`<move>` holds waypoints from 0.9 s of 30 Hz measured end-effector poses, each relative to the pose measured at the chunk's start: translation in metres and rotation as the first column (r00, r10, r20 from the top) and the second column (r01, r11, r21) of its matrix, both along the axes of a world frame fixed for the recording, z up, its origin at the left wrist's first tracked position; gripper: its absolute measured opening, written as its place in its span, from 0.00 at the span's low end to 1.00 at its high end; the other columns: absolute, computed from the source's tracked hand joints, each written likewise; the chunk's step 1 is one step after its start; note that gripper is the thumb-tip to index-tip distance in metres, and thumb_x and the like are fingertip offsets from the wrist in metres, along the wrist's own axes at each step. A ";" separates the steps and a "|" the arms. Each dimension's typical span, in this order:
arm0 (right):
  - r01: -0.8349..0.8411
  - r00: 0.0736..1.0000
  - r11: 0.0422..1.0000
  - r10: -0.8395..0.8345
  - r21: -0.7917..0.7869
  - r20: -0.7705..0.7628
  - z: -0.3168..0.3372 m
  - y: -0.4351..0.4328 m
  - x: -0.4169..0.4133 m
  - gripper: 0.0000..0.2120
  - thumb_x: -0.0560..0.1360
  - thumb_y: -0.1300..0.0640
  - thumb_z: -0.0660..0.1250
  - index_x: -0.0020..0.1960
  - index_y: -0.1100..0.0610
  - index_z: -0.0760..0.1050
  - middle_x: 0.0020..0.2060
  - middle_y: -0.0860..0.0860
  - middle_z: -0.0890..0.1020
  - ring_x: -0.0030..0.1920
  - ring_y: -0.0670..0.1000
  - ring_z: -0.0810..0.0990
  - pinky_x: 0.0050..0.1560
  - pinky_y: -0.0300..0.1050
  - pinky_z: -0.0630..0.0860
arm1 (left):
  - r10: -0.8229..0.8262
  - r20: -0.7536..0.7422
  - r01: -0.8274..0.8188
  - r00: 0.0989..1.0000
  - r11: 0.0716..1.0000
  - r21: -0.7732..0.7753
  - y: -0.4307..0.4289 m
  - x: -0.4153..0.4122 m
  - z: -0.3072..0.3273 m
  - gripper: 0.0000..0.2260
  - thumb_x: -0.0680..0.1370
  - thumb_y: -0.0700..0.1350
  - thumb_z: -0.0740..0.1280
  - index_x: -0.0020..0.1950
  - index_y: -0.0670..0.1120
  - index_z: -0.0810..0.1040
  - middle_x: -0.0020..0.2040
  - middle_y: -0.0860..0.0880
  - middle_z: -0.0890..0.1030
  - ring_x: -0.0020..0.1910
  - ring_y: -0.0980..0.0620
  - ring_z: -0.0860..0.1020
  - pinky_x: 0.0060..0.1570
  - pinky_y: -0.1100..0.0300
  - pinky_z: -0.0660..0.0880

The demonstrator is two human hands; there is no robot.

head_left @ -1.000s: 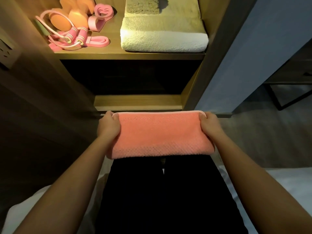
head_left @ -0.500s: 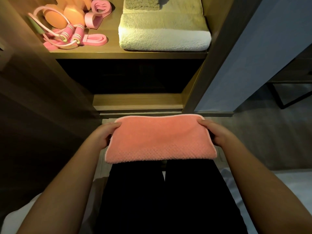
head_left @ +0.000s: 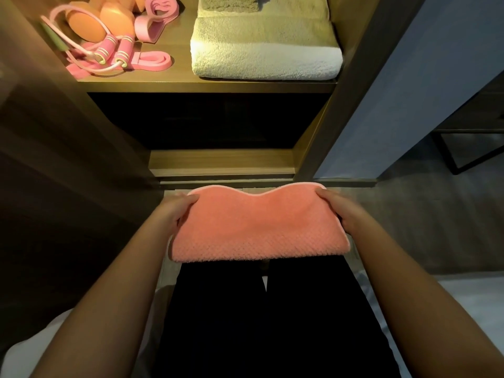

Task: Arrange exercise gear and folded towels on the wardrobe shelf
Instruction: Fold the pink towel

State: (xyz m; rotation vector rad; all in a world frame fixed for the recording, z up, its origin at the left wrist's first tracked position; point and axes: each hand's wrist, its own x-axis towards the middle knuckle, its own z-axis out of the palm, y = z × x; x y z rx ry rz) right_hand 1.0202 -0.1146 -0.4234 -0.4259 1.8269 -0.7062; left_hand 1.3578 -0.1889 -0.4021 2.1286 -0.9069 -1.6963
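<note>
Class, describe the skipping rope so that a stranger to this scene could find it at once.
Find the lit wardrobe shelf. On its left half, among pink bands, lies the skipping rope: only it has two pale-striped handles and a thin cord.

The lit wooden wardrobe shelf (head_left: 207,87) carries exercise gear on its left half: orange dumbbells (head_left: 90,27) at the back, a pink looped band (head_left: 156,16) beside them, a pink jump rope (head_left: 114,49) coiled in front, and a flat pink resistance band (head_left: 152,62). A thick folded cream towel (head_left: 267,50) fills the right half.
</note>
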 end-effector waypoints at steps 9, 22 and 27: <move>0.009 0.977 0.997 -0.024 -0.070 -0.211 -0.009 -0.002 0.000 0.17 0.80 0.49 0.64 0.64 0.57 0.75 0.57 0.55 0.80 0.54 0.55 0.78 0.55 0.52 0.75 | 0.148 0.115 -0.129 0.982 0.979 -0.155 -0.001 0.001 -0.015 0.15 0.78 0.47 0.68 0.63 0.43 0.73 0.60 0.42 0.77 0.53 0.45 0.76 0.47 0.51 0.74; 0.074 0.953 0.997 -0.081 -0.035 -0.292 -0.005 -0.006 0.009 0.17 0.81 0.48 0.59 0.63 0.58 0.74 0.55 0.55 0.79 0.50 0.54 0.77 0.48 0.49 0.73 | 0.048 0.442 0.079 0.896 0.961 -0.264 -0.003 -0.011 -0.021 0.15 0.82 0.53 0.59 0.61 0.45 0.76 0.57 0.43 0.78 0.53 0.44 0.77 0.56 0.47 0.75; 0.074 0.980 0.997 -0.070 0.015 -0.185 -0.002 0.003 0.007 0.22 0.79 0.42 0.59 0.62 0.57 0.75 0.57 0.56 0.79 0.54 0.56 0.77 0.56 0.52 0.75 | -0.081 0.425 0.129 0.902 0.988 -0.087 0.003 -0.001 -0.017 0.24 0.80 0.59 0.60 0.66 0.43 0.72 0.57 0.42 0.78 0.52 0.42 0.78 0.54 0.49 0.76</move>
